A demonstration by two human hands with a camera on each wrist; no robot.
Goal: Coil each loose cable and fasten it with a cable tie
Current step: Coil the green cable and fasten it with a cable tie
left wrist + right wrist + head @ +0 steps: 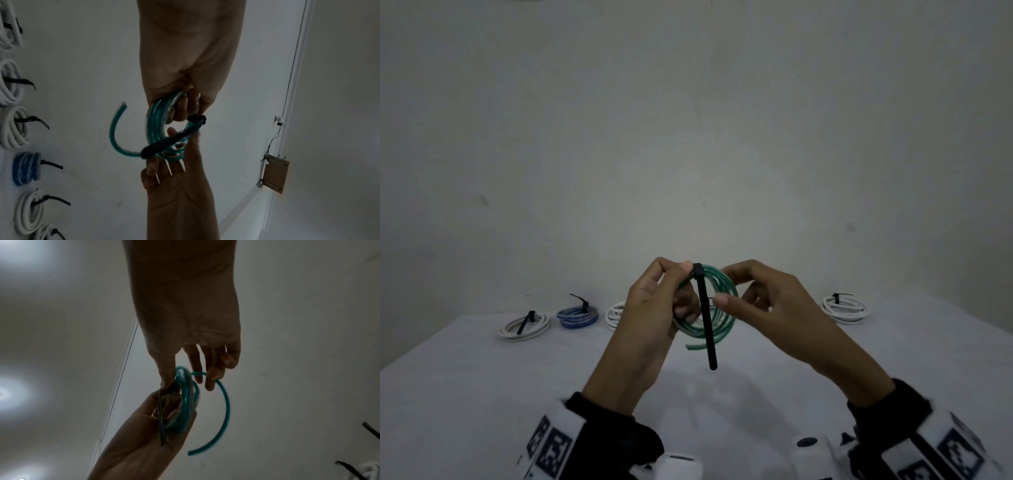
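Green cable (717, 301) wound in round coil of few loops, held up in air above surface, standing on edge. One loose end (693, 346) stuck out at bottom of coil, curving away. Black cable tie (706, 320) wrapped over top of coil, head at top, long stiff tail hanging straight down across loops and past bottom. Whether tie was pulled tight, cannot tell.

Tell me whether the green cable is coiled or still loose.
Coiled: the green cable sits in several stacked loops gripped by the left hand, one short end hanging free, with the black cable tie across it.
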